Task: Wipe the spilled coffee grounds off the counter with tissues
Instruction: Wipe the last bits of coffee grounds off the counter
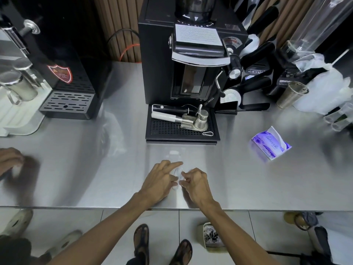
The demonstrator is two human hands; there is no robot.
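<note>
Containers first, left to right: what holds what?

At the far left a white drain tray (pixel 23 121) carries a steel milk jug (pixel 18 88), and I can't see into the jug. Next, the black machine (pixel 63 54) has a slotted drip tray (pixel 68 103) at its foot. The coffee grinder (pixel 191 60) in the middle has its own perforated tray (pixel 172 131). On that lie a black-handled tool (pixel 168 108), a steel-handled tool (pixel 166 116), a steel funnel piece (pixel 201 119) and a small clip (pixel 208 133).

And further right?

A ribbed steel cup (pixel 292 94) stands tilted beside the clear plastic bags (pixel 328 88), but I can't tell what is inside it. A purple tissue pack (pixel 270 143) lies open on the table, with white paper showing at its top.

Where is the tissue being used?

The bunched tissue (pixel 178 172) is on the table near the front of the perforated tray, between the two hands. The left hand (pixel 161 180) has its fingers mostly straight and laid on it. The right hand (pixel 196 181) has its fingers curled and pinches its edge. Any grounds are too fine to make out.

Surface and room?

It is a brushed-steel table (pixel 86 178), with another person's hand (pixel 9 161) blurred at its left edge. Behind it are ribbed wood panelling (pixel 122 25) and an orange cable (pixel 128 48). Below the front edge are pale floor tiles (pixel 267 226), sandalled feet (pixel 142 240) and a small pale bin (pixel 211 243) holding crumpled black-and-white stuff.
</note>
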